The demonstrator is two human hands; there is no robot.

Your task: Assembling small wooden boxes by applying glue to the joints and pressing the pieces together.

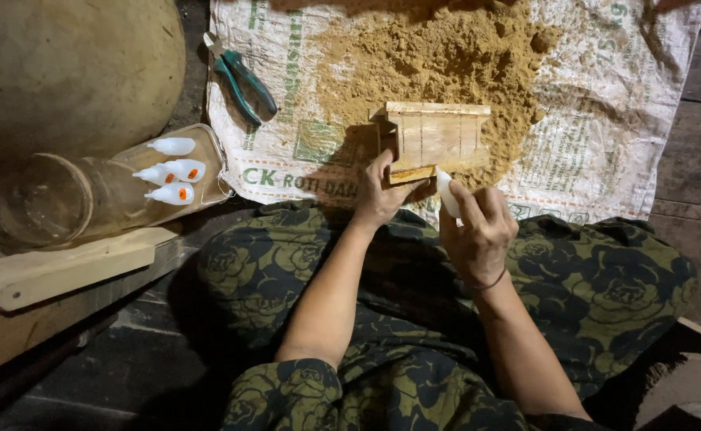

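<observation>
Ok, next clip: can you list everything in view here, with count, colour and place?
wooden piece: one, pale tan, on the sawdust, gripped at its near-left edge
small bottle: one, white, tip at the wooden piece's lower edge
sawdust pile: one, ochre, top centre on the sack
woven sack: one, white with green print, spread on the floor
pliers: one, green handles, sack's left edge
spare bottles: four, white, some with orange caps, in a clear tray on the left
glass jar: one, clear, lying at left
wooden board: one, pale, lower left
left hand: holds the wooden piece
right hand: holds the small bottle
</observation>
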